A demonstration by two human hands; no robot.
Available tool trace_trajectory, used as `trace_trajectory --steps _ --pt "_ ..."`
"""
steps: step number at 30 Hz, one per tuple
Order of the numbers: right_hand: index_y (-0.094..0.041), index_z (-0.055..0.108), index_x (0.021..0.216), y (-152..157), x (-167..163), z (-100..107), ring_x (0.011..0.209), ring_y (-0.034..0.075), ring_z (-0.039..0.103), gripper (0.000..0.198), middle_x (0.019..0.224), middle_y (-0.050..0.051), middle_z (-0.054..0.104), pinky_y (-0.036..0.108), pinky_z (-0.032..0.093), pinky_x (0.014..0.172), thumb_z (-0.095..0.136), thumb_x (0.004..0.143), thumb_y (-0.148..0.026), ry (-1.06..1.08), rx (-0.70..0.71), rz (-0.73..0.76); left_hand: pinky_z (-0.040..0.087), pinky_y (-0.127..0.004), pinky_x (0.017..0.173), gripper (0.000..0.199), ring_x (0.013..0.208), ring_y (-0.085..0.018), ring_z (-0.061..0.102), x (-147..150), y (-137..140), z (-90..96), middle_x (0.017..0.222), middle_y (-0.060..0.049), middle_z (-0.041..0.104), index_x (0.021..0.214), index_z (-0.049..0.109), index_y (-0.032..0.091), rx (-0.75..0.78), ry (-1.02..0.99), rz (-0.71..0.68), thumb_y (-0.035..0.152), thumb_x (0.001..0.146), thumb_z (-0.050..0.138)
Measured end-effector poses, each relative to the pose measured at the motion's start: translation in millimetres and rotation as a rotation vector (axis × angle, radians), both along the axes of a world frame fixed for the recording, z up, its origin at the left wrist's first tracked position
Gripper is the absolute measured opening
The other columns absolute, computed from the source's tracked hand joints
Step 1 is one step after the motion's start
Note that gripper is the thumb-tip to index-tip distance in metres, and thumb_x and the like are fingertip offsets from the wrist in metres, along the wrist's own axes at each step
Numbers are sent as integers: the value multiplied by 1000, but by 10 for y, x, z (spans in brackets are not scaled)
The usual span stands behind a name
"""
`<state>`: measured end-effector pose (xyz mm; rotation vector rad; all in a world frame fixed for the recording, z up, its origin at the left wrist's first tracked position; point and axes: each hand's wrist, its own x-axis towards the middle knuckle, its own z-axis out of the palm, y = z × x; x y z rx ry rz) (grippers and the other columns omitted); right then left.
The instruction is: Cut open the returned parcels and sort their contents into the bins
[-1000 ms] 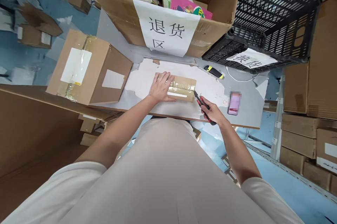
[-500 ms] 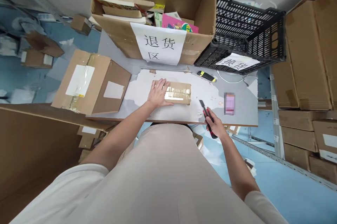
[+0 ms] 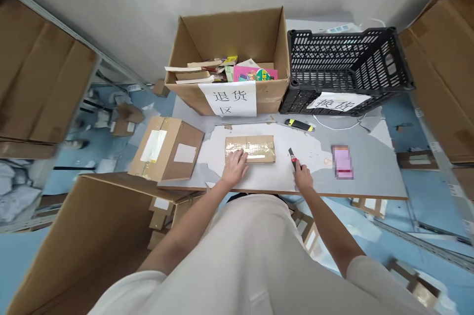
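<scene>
A small taped cardboard parcel [image 3: 259, 145] lies flat on the white sheet [image 3: 252, 179] over the tabletop. My left hand [image 3: 234, 169] touches its near left side, fingers stretched onto the top. To the right of the parcel, my right hand [image 3: 302, 176] is wrapped round a red and black utility knife [image 3: 295, 162]. Its blade points up and left, apart from the parcel. Beyond them lies a second cutter [image 3: 299, 125], black and yellow. A blurred pink item [image 3: 342, 162] rests to the right of my right hand.
A large carton [image 3: 192, 95] of books and a black plastic crate [image 3: 348, 88] stand at the back. A taped box [image 3: 166, 149] is on the left of the table. Below it, a big open carton [image 3: 99, 236] stands by my left arm. Shelved boxes flank both sides.
My view has tilted up and shows more of the room. My left hand has slid off the parcel's left end to its near side. My right hand, with the knife, has moved in over the table.
</scene>
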<state>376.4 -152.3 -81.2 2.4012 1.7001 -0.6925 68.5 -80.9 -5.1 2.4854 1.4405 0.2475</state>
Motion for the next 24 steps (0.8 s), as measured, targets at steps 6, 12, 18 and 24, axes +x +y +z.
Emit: trace_trajectory --steps 6,12,18,24 --pt "-12 30 147 308 -44 274 124 36 39 63 134 24 42 51 38 100 44 90 -37 147 358 102 28 -55 113 58 136 -37 36 70 -235 -80 135 -26 45 141 40 9 -29 26 52 35 90 42" --pt "-16 35 145 1003 -540 761 134 33 32 69 144 19 39 50 28 109 58 84 -40 425 519 578 32 -60 108 71 136 -39 34 91 -296 -146 137 -22 45 149 26 18 -62 34 77 35 84 50" --pt "-18 47 135 1217 -753 813 127 34 40 55 139 17 47 51 28 106 62 84 -31 288 443 756 31 -55 109 68 131 -36 39 146 -203 -162 131 -20 48 144 36 15 -96 74 106 40 83 52" --pt "-21 55 122 1531 -701 936 103 27 59 32 108 13 67 43 37 97 41 96 -34 321 315 713 33 -56 105 68 127 -37 42 172 -232 -160 130 -22 48 141 40 14 -114 72 152 42 81 53"
